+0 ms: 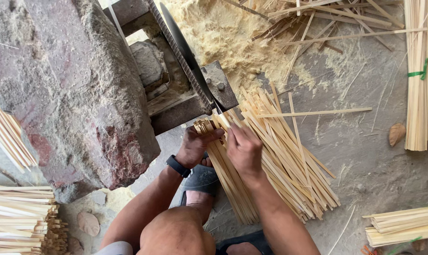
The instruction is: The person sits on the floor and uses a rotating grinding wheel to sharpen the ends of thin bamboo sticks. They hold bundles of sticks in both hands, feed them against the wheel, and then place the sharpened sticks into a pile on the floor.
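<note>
My left hand (194, 145), with a black watch on the wrist, grips a bundle of thin bamboo strips (228, 177) near its top end. Right beside it, my right hand (244, 148) rests on the same bundle, its fingers up by a long dark blade (188, 56). That blade is fixed in a rusty metal holder (221, 85) against a big stone block (67, 89). The strips' upper ends touch the blade's lower tip. A loose pile of cut bamboo strips (289, 160) fans out just right of my hands.
Sawdust (223, 33) and scattered strips lie beyond the blade. Tied bamboo bundles stand at the right edge (421, 75), lower right (402, 226) and lower left (20, 217). My knee (176, 233) and sandalled foot (199, 182) are below the hands.
</note>
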`<state>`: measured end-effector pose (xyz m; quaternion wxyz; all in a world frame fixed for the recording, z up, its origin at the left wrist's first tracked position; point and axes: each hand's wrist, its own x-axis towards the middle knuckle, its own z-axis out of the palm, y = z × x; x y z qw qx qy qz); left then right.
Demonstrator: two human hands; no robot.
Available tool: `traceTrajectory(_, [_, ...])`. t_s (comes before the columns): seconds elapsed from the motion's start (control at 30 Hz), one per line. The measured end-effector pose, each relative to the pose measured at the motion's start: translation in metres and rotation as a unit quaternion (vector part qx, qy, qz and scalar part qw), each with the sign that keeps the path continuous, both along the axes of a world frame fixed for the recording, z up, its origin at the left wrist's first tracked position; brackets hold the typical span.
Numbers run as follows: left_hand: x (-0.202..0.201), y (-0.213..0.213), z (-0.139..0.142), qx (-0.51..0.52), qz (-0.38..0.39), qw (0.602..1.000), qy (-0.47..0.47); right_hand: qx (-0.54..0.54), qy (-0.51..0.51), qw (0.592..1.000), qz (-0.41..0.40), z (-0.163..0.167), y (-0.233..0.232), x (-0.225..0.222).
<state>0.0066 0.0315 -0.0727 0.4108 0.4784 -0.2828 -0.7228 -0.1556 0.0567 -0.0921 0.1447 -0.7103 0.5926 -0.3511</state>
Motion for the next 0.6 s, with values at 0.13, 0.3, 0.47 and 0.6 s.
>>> traceTrajectory(0.13, [-0.003,0.0,0.001,-0.004,0.02,1.0,0.003,-0.003,-0.02,1.0,-0.006,0.014,-0.018,0.013])
traceTrajectory(0.3, [-0.004,-0.004,0.009,0.006,-0.017,1.0,0.019,-0.064,0.104,0.993,0.008,0.043,0.019,-0.026])
traceTrajectory(0.47, [-0.013,-0.004,0.013,0.015,-0.015,0.997,0.069,0.031,0.022,0.999,0.027,0.025,0.042,-0.038])
traceTrajectory(0.6, [-0.01,-0.006,0.008,-0.007,-0.026,1.0,0.007,0.053,0.019,0.998,-0.002,0.001,0.018,-0.017])
